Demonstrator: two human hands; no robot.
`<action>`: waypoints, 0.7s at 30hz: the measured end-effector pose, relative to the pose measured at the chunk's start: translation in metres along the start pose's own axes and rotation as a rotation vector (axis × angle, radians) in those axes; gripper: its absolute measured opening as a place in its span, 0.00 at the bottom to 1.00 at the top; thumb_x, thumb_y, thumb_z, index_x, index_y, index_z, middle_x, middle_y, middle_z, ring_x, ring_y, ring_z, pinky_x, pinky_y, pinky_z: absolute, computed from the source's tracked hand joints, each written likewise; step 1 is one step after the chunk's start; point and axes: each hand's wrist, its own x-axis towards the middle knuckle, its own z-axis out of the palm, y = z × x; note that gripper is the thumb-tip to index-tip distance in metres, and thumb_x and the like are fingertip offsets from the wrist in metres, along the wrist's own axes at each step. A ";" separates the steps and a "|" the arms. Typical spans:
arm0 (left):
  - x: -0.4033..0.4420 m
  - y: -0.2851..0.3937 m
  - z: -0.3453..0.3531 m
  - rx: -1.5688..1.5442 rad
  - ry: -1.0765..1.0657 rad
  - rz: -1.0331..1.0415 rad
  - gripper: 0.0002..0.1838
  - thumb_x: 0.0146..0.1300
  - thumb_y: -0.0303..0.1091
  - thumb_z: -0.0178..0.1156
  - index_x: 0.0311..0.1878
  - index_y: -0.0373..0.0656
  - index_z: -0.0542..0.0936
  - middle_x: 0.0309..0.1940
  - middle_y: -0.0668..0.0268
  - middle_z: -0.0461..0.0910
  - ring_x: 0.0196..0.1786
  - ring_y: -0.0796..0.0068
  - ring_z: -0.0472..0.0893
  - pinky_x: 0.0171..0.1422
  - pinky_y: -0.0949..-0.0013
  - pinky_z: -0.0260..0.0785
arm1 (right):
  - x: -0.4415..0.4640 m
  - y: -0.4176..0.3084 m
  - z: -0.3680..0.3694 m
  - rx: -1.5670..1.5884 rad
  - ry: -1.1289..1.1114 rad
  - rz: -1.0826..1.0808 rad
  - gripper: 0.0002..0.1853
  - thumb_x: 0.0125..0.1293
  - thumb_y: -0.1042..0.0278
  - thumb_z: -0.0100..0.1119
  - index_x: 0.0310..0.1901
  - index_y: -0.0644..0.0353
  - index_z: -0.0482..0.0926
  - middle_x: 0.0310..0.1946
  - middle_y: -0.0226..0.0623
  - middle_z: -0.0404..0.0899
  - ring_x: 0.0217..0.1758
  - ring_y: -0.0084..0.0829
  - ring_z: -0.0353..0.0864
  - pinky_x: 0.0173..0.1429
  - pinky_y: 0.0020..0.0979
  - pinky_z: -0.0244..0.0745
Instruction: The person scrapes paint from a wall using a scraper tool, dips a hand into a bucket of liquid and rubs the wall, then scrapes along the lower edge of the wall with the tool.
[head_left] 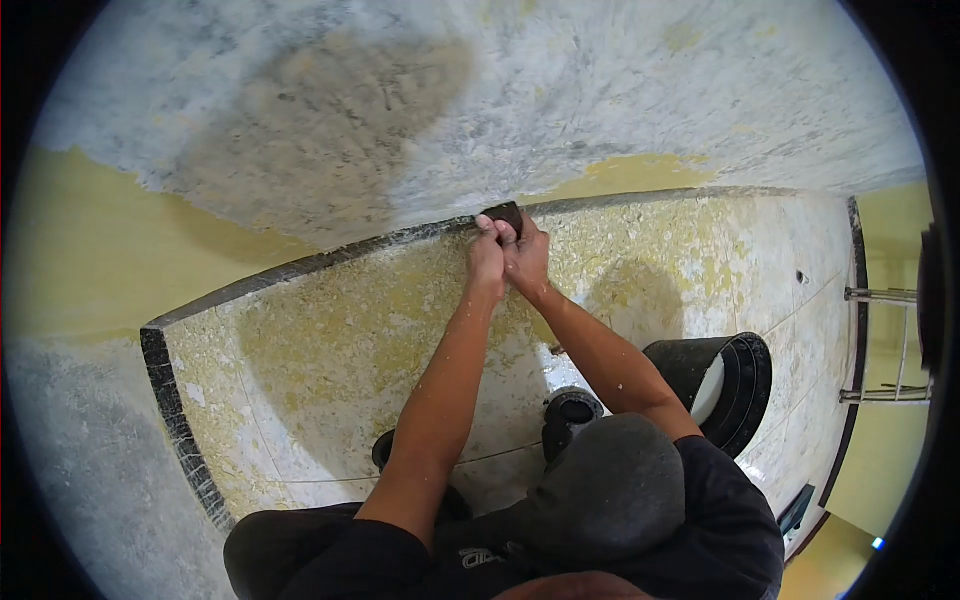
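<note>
Low against the wall (590, 100), both of my hands are together on a dark, flat-bladed scraper (507, 214). My left hand (486, 258) is closed, with its fingers pressed at the scraper's left side. My right hand (530, 258) is wrapped round the scraper's right side, and the handle is hidden by the fingers. The blade's edge is close to the dark skirting strip (350, 250) at the wall's foot. Around it the wall shows patchy grey-white where yellow paint (625, 175) is gone.
Yellow paint flakes (340, 350) cover much of the tiled floor. A black bucket (685, 365) with something white inside is right of my right arm. A small black round object (575, 405) is near my body. A ladder-like frame (905, 345) is at far right.
</note>
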 end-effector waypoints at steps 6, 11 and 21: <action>0.005 -0.013 0.009 -0.192 -0.047 -0.057 0.16 0.73 0.43 0.45 0.45 0.40 0.74 0.39 0.68 0.76 0.43 0.77 0.76 0.51 0.67 0.70 | 0.006 0.005 -0.013 -0.206 -0.014 0.051 0.18 0.63 0.52 0.54 0.39 0.62 0.77 0.19 0.55 0.77 0.26 0.56 0.79 0.29 0.48 0.73; -0.005 0.002 0.000 -0.508 -0.161 -0.037 0.17 0.73 0.46 0.43 0.45 0.42 0.74 0.38 0.70 0.76 0.44 0.76 0.76 0.53 0.66 0.70 | 0.007 -0.033 -0.014 -0.328 -0.057 -0.061 0.13 0.61 0.58 0.55 0.39 0.59 0.76 0.19 0.54 0.76 0.25 0.56 0.78 0.28 0.50 0.72; -0.011 -0.004 0.034 -0.171 -0.096 -0.037 0.16 0.73 0.44 0.46 0.42 0.41 0.75 0.39 0.70 0.77 0.41 0.82 0.75 0.49 0.73 0.68 | 0.010 0.002 -0.032 -0.057 0.070 0.012 0.18 0.63 0.52 0.57 0.37 0.62 0.77 0.20 0.54 0.78 0.26 0.55 0.79 0.27 0.45 0.73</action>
